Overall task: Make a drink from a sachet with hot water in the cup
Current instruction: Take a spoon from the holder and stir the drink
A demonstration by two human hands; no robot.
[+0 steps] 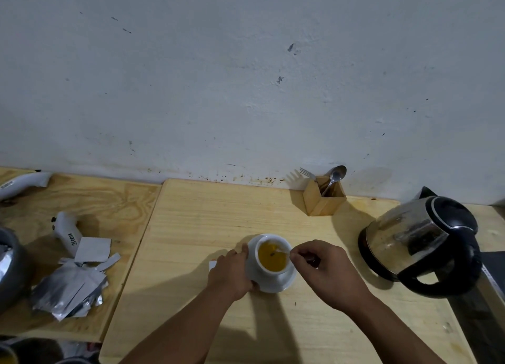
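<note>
Both forearms reach up from the bottom edge toward the middle of the pale wooden table [191,254], and I see my left hand [232,270] wrapped against the left side of the white cup [269,276] and its saucer [284,285], fingers curled onto them. My right hand [325,270] hovers just right of the cup, thumb and forefinger pinched together on a thin stirrer [281,251] whose tip dips into the amber drink [272,258]; what kind of stirrer it is I cannot tell. The cup sits on its saucer near the table's centre. A small white scrap [212,265] peeks out from behind my left hand. To the right stands a glass kettle [418,243] with a black handle, well apart from the cup. At the back, against the wall, a wooden holder [323,199] carries a fork [307,173] and a spoon [336,173]. On the neighbouring board to the left lies a heap of torn silver sachets [71,287].
</note>
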